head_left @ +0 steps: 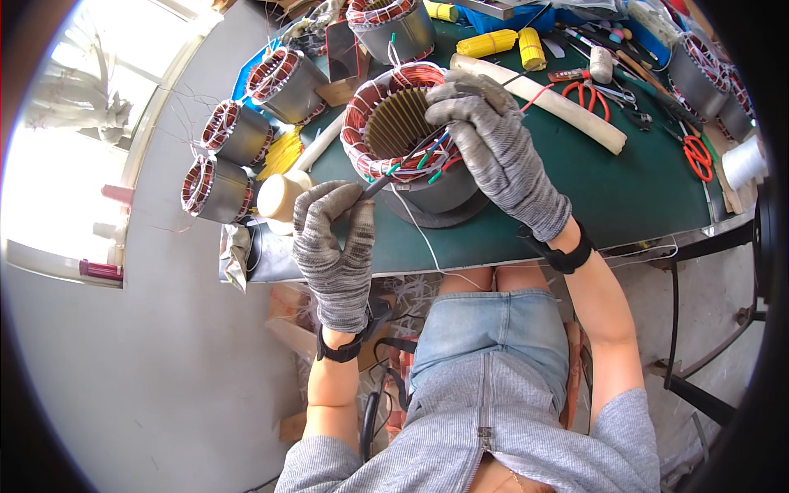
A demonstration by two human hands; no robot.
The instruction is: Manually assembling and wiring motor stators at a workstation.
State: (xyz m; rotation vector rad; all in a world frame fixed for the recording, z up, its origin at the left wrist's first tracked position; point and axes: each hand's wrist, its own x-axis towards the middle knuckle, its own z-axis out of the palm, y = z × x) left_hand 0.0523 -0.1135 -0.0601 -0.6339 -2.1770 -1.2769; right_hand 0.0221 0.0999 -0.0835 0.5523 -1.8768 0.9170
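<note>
A motor stator with a grey shell, copper windings and white lacing stands upright on a dark round base. My left hand, in a grey knit glove, is at its near left side and pinches the end of a thin dark strip. That strip slants up across the winding rim towards my right hand, also gloved. Over the stator's right rim, the right fingers are closed together; what they pinch is hidden. Green-tipped leads and a blue one lie at the near rim. A white cord hangs down the front.
Other wound stators stand at the left, back and far right of the green table. A pale rod, red-handled scissors, yellow bundles and a white thread spool lie about. A round pale mallet head is near my left hand.
</note>
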